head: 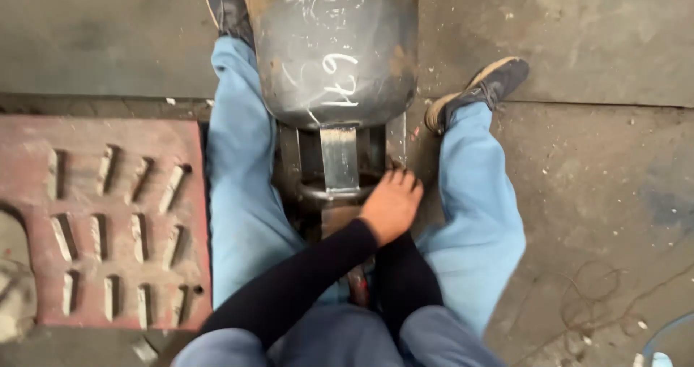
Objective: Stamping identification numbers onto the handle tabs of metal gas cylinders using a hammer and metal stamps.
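Left hand (391, 204) spread flat on steel cylinder (334, 49) collar (right hand hidden, state unclear).

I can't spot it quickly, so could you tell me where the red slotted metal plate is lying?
In the head view, the red slotted plate lies flat on the floor at the left, just outside the person's left leg and left of the grey cylinder.

Black sleeves (303, 280), light-blue trousers (246, 201), dark worn shoes (491, 85)
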